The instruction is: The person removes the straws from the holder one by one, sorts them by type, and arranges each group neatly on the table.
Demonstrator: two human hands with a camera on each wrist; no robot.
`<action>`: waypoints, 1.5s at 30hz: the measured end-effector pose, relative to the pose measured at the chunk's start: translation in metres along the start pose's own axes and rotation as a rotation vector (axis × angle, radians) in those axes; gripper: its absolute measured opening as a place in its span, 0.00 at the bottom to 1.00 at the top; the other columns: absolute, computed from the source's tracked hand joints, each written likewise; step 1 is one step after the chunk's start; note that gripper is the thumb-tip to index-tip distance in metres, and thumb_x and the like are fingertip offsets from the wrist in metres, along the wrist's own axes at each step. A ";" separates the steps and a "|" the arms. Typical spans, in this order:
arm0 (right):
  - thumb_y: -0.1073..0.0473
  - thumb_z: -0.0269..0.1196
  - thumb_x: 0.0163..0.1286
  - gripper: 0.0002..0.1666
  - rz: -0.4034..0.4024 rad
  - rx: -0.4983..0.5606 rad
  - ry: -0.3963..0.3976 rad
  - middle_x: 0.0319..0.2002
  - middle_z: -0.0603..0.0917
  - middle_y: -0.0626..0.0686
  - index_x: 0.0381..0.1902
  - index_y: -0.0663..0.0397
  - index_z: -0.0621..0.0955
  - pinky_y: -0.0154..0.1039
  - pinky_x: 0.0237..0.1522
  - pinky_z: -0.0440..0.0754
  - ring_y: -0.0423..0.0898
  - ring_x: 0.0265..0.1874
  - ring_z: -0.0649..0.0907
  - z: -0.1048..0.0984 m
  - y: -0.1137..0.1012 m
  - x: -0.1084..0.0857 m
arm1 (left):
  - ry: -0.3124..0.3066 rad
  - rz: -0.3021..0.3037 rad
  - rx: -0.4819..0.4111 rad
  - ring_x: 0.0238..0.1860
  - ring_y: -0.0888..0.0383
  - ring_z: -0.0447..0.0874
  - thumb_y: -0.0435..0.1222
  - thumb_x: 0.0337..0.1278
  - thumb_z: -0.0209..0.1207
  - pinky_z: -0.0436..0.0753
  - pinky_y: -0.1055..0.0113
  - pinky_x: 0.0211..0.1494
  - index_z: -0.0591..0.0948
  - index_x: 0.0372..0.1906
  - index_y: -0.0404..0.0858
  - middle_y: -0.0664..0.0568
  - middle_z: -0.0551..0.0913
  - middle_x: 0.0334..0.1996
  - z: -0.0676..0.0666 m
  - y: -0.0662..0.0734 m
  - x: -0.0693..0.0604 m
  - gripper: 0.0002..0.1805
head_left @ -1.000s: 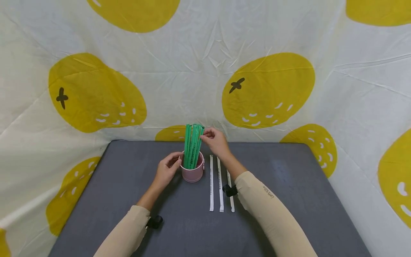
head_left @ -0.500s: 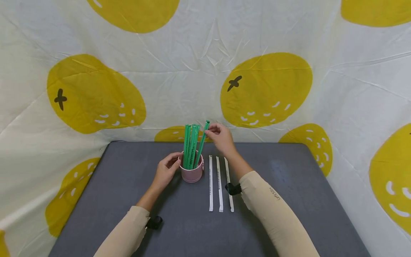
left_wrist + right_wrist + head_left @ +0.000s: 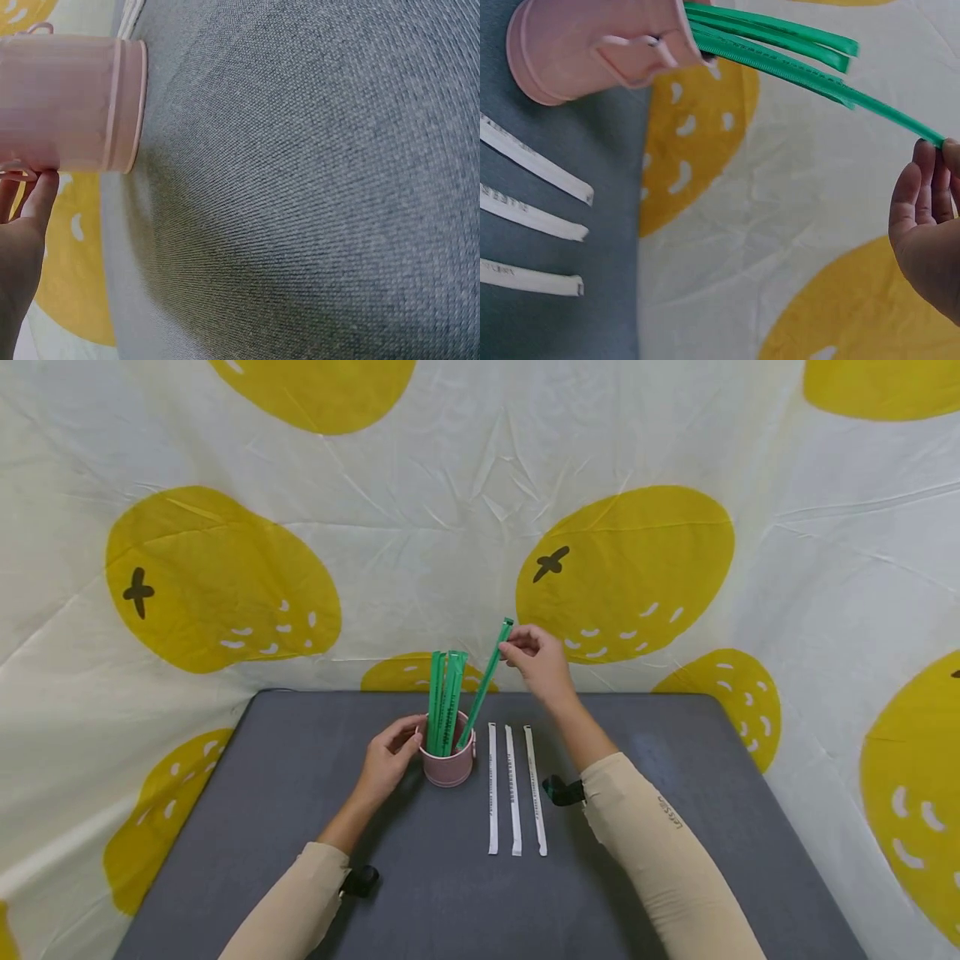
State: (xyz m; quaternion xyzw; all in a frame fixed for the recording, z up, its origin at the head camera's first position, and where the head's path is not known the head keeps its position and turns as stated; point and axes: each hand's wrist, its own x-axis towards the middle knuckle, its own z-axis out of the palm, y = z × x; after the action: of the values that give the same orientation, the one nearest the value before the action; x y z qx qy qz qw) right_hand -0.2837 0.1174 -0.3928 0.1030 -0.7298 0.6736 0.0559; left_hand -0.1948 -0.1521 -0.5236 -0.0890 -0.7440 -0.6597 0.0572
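One grey table (image 3: 427,860); patterned cloth (image 3: 427,568) behind; left hand (image 3: 390,753) holds pail (image 3: 447,771); right hand (image 3: 544,664) pinches straw (image 3: 484,685).

1. The right hand (image 3: 542,664), pinching one green straw (image 3: 486,681), rises toward two o'clock, farther from the pink bucket (image 3: 448,770).
2. That straw, a second ago against the green bundle (image 3: 448,702), now stands higher and apart from it, its top leaning toward one o'clock.
3. The right sleeve (image 3: 660,852) and black wrist camera (image 3: 562,791) shift toward two o'clock, uncovering the whole three-o'clock-most white straw (image 3: 536,789).
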 end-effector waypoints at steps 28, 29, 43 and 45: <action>0.67 0.64 0.73 0.16 0.140 0.021 0.135 0.36 0.85 0.46 0.54 0.74 0.78 0.29 0.40 0.87 0.40 0.35 0.87 -0.103 -0.002 -0.022 | -0.014 0.060 0.003 0.58 0.35 0.82 0.27 0.69 0.61 0.81 0.78 0.54 0.81 0.62 0.33 0.34 0.84 0.56 0.001 -0.007 0.003 0.19; 0.67 0.64 0.73 0.17 0.144 -0.010 0.128 0.35 0.85 0.46 0.54 0.75 0.78 0.30 0.41 0.87 0.39 0.35 0.87 -0.105 -0.003 -0.025 | -0.015 0.058 -0.003 0.58 0.34 0.82 0.26 0.69 0.61 0.81 0.78 0.54 0.81 0.62 0.32 0.33 0.84 0.56 0.002 -0.003 0.003 0.19; 0.59 0.67 0.74 0.19 0.145 -0.287 0.053 0.36 0.86 0.48 0.54 0.70 0.83 0.25 0.35 0.82 0.31 0.30 0.84 -0.116 0.068 -0.029 | -0.013 0.013 -0.041 0.58 0.27 0.79 0.23 0.69 0.59 0.81 0.78 0.51 0.78 0.63 0.23 0.25 0.81 0.57 0.005 0.027 -0.001 0.20; 0.59 0.67 0.74 0.19 0.149 -0.319 0.039 0.37 0.87 0.53 0.54 0.69 0.83 0.26 0.34 0.82 0.31 0.29 0.83 -0.115 0.077 -0.031 | -0.009 0.016 -0.034 0.58 0.29 0.80 0.24 0.69 0.59 0.82 0.78 0.51 0.78 0.63 0.23 0.25 0.81 0.57 0.005 0.027 -0.002 0.19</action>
State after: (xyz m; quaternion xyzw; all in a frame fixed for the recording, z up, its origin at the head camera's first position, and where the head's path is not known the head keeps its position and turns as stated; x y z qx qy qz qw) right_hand -0.2773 0.2396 -0.4644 0.0254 -0.8318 0.5533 0.0357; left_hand -0.1876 -0.1442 -0.4988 -0.0991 -0.7323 -0.6713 0.0576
